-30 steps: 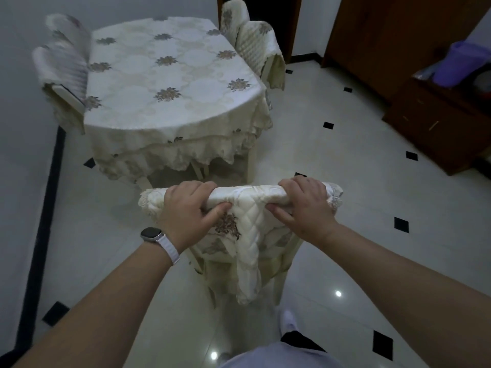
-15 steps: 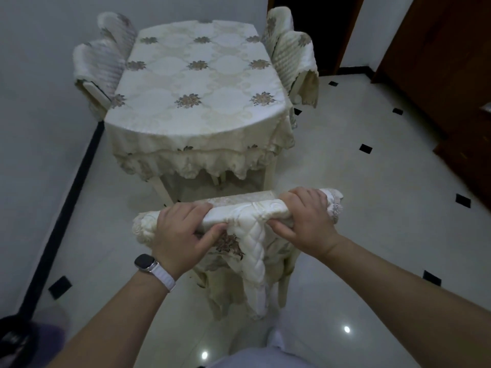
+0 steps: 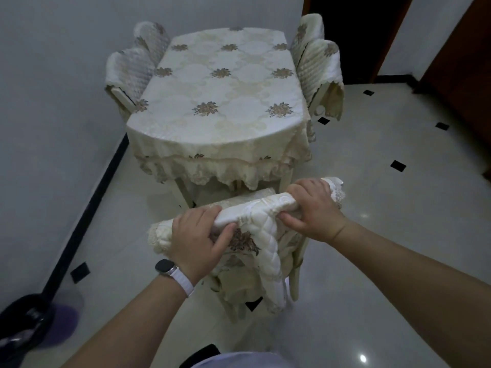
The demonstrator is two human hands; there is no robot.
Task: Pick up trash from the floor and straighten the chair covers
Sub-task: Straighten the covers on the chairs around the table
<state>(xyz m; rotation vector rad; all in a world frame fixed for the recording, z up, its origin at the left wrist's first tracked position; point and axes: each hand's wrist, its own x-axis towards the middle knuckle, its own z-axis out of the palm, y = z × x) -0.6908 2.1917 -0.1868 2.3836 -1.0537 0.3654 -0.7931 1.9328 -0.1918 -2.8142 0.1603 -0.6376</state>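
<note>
Your left hand [image 3: 198, 236] and right hand [image 3: 312, 209] both grip the chair cover [image 3: 261, 235] on the chair top | risk: uneven pull bunches it sideways between them.

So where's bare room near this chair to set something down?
Widest: tiled floor right of the chair cover. The tablecloth is bare too. Left strip toward the wall is narrower, dark bin at its near end. Crowded: the chair top, gripped by left hand and right hand.
</note>
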